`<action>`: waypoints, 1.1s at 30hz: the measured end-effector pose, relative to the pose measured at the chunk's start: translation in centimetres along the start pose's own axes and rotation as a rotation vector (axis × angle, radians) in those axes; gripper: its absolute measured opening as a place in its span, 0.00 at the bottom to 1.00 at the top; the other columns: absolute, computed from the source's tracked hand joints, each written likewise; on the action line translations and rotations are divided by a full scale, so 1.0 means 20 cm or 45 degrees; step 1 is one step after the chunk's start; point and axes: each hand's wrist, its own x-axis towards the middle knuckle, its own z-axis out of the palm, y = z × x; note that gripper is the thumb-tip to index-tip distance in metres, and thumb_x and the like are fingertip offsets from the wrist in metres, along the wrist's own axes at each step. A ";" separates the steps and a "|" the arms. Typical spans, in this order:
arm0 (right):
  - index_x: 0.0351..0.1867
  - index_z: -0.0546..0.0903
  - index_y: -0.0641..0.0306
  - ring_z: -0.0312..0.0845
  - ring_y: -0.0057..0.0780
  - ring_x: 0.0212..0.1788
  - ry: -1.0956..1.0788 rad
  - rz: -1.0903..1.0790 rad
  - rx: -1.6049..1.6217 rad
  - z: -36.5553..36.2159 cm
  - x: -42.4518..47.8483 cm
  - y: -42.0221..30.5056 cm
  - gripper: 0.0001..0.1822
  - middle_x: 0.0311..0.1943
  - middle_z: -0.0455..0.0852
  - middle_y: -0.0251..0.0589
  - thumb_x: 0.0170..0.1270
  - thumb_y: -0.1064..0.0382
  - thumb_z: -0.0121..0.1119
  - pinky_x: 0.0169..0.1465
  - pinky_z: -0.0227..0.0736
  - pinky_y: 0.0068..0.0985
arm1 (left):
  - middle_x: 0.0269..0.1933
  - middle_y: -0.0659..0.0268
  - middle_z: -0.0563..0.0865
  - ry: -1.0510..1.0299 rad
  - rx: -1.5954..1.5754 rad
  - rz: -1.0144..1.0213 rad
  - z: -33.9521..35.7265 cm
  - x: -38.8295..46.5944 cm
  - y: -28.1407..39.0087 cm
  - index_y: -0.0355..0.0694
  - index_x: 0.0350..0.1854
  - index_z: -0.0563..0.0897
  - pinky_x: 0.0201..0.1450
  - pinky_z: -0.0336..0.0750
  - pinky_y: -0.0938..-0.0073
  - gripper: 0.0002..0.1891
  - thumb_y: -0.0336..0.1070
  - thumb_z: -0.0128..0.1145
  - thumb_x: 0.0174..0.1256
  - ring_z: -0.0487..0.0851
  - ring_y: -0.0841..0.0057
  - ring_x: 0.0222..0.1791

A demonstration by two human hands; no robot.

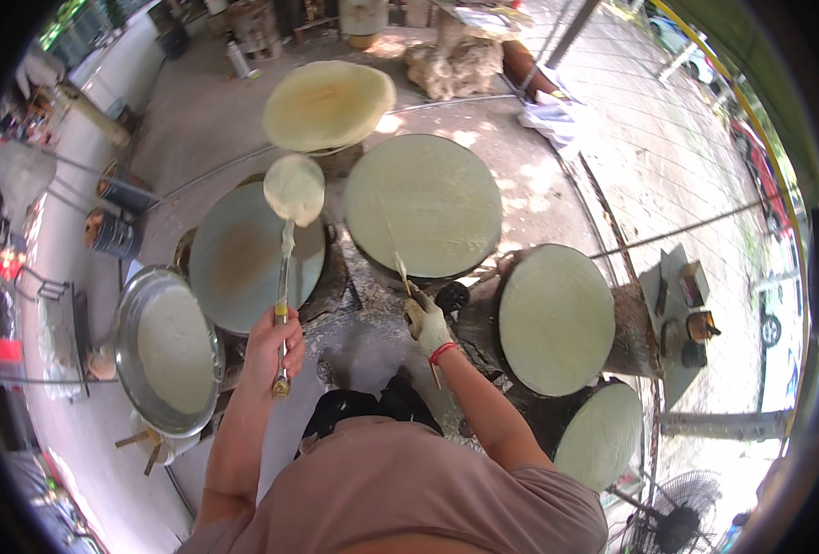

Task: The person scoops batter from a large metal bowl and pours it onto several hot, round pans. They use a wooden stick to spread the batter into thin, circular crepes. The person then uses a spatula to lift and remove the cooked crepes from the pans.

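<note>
My left hand point(271, 350) grips the handle of a ladle point(294, 188) whose bowl is coated with pale batter. The ladle is held above a round griddle point(219, 277) with a brown patch on its surface. My right hand point(428, 325), in a soiled white work glove, holds a thin wooden stick tool point(404, 270) with a pale, batter-smeared end. That end is near the front edge of a round griddle covered with a pale batter sheet point(423, 201). At the left, a metal basin point(217, 360) holds batter point(174, 353).
Pale sheets cover the right griddle point(558, 318) and the lower right griddle point(599, 440). A round stack of browned flatbreads point(330, 104) stands at the back. Dark buckets point(112, 232) stand at left. A fan point(679, 523) is at lower right, beside wire fencing point(665, 159).
</note>
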 end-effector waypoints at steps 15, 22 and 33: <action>0.61 0.74 0.49 0.81 0.49 0.42 0.466 -0.066 -1.048 1.06 -0.01 0.39 0.22 0.42 0.84 0.55 0.65 0.53 0.52 0.46 0.73 0.37 | 0.37 0.47 0.80 0.305 1.658 0.531 -1.26 0.95 -0.25 0.35 0.46 0.67 0.40 0.74 0.50 0.14 0.35 0.50 0.63 0.80 0.49 0.40; 0.52 0.79 0.66 0.66 0.17 0.20 0.316 0.214 0.010 1.48 0.20 0.25 0.17 0.24 0.76 0.30 0.67 0.58 0.53 0.23 0.60 0.17 | 0.43 0.47 0.80 0.300 1.870 0.514 -1.62 1.05 0.03 0.36 0.51 0.66 0.43 0.75 0.50 0.15 0.32 0.49 0.64 0.80 0.47 0.43; 0.57 0.77 0.65 0.65 0.14 0.22 0.309 -0.103 -0.223 1.68 0.26 0.32 0.20 0.23 0.75 0.26 0.67 0.59 0.53 0.25 0.60 0.15 | 0.45 0.50 0.74 0.406 2.045 0.559 -1.92 0.83 0.25 0.42 0.62 0.67 0.43 0.75 0.55 0.27 0.32 0.55 0.57 0.78 0.52 0.44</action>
